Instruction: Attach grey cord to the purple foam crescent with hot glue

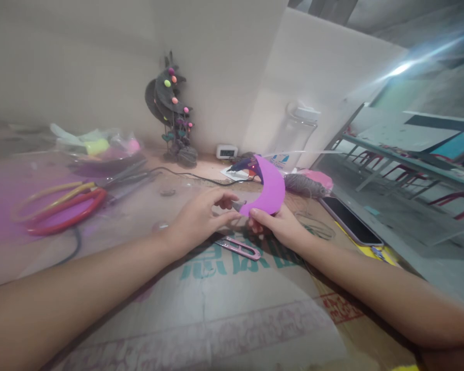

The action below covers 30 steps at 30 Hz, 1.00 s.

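Note:
My right hand (pixel 272 221) grips a flat purple crescent-shaped piece (pixel 272 188) by its lower part, thumb on the near face and fingers behind. The crescent stands upright, curving up and to the left. At its lower left tip is a bit of grey yarn (pixel 237 205), with the thumb and fingers of my left hand (pixel 204 214) closed around it; the exact grip is partly hidden. Beneath the hands lie pink thread snips (pixel 239 247). A ball of grey yarn (pixel 307 184) rests beyond my right hand, with a loose strand near my wrist.
Red-and-yellow-handled scissors (pixel 67 208) lie at left, before a bag of coloured bits (pixel 96 147). A grey crescent decoration (pixel 172 108) stands at the wall, near a small clock (pixel 227 152), a glue gun (pixel 245 164) and a clear bottle (pixel 294 136). A phone (pixel 350 220) sits by the right edge.

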Tool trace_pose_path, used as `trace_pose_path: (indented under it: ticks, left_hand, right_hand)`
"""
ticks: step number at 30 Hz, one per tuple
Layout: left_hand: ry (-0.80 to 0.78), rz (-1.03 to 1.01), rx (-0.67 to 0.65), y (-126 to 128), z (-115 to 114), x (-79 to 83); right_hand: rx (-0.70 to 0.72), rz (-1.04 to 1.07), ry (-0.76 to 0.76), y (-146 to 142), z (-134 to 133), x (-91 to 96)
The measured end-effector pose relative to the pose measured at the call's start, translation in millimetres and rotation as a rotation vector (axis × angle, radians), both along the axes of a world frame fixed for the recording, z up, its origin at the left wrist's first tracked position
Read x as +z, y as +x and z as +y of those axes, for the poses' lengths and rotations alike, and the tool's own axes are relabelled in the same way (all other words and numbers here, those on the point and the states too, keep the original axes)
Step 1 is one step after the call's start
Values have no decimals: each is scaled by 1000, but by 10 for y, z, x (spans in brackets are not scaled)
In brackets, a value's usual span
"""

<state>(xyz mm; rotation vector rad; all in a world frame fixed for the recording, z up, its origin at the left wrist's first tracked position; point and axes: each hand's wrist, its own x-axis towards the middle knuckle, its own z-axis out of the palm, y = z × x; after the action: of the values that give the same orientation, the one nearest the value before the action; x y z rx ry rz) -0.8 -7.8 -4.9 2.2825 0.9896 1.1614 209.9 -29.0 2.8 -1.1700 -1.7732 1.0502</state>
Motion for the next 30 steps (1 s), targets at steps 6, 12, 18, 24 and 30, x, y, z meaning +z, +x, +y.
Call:
trace_pose_path:
  ticks: [6, 12, 18, 24, 30]
  left_hand:
    - [-6, -2, -15, 8, -1, -5]
    - [31, 10, -55, 10, 5, -29]
    - [85, 13, -79, 7, 4, -28]
    - [110, 28, -78, 16, 0, -34]
    - [121, 37, -91, 1, 9, -33]
  right_hand:
    - [42, 15, -10, 7, 18, -18]
    - [68, -16, 11, 10, 30, -37]
    - [91, -26, 33, 19, 38, -41]
    - [104, -6, 22, 31, 47, -57]
    - [88, 11, -18, 17, 32, -42]
